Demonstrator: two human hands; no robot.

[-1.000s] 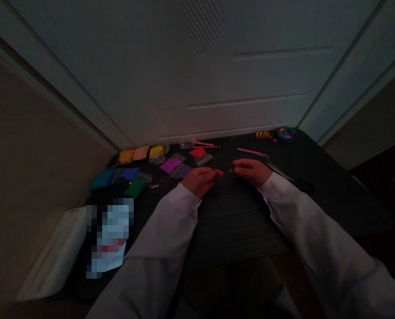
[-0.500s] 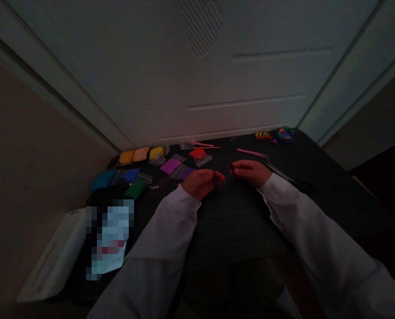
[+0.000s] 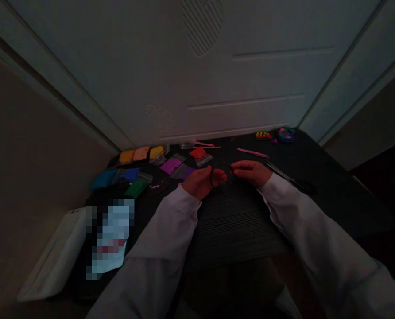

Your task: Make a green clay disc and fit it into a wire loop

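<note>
My left hand (image 3: 202,180) is in front of the coloured packets, its fingers curled around a thin dark curved strip (image 3: 211,178), thumb raised on the near side. To its right, my right hand (image 3: 252,173) pinches with thumb and forefinger a small dark piece; it looks like the other end of the same strip, but the dim light hides the join. A red clay packet (image 3: 198,153) lies just beyond the hands. Pink tweezers (image 3: 253,153) rest behind my right hand, and scissors (image 3: 288,178) lie by its wrist.
Bags of orange, yellow, magenta (image 3: 171,165), blue and green clay (image 3: 136,188) line the left of the dark table (image 3: 237,230). A lit phone-like screen (image 3: 114,235) and a white box (image 3: 54,257) stand near left. Small colourful pieces (image 3: 286,134) sit back right, before a pale panel.
The dark strip no longer arches between the hands; its visible part now lies across my left palm. My left thumb has lifted from the fingers. My right hand stays put.
</note>
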